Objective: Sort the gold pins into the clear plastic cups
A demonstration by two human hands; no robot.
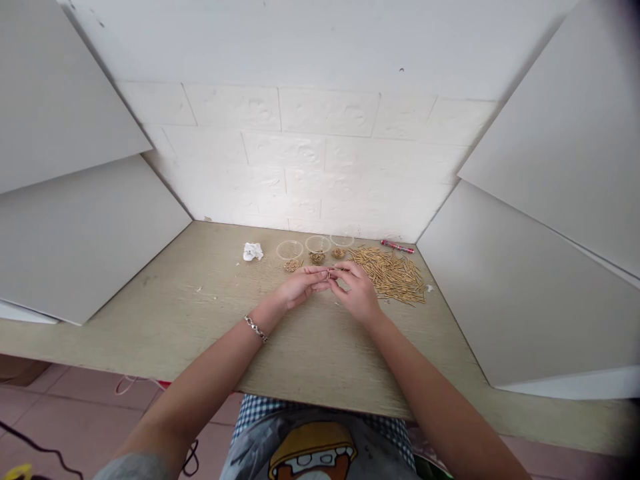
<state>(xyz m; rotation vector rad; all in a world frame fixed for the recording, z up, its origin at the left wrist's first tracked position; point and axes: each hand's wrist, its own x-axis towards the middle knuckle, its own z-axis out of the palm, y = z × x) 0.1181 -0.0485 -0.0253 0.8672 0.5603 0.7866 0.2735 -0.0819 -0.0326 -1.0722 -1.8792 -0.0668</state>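
My left hand (pixel 301 285) and my right hand (pixel 357 289) meet over the middle of the wooden table (pixel 210 313). Both pinch a small brass-coloured piece (pixel 329 273) between their fingertips; it is too small to name exactly. A bracelet (pixel 255 328) is on my left wrist. Just right of my right hand lies a heap of thin golden sticks (pixel 391 272). Behind my hands stand three clear plastic cups (pixel 318 248), each with small golden bits inside.
A crumpled white paper (pixel 253 251) lies left of the cups. A red pen (pixel 397 247) rests by the back wall. White panels (pixel 85 240) close in the table on the left and right. A dark cable (pixel 30 443) runs over the tiled floor.
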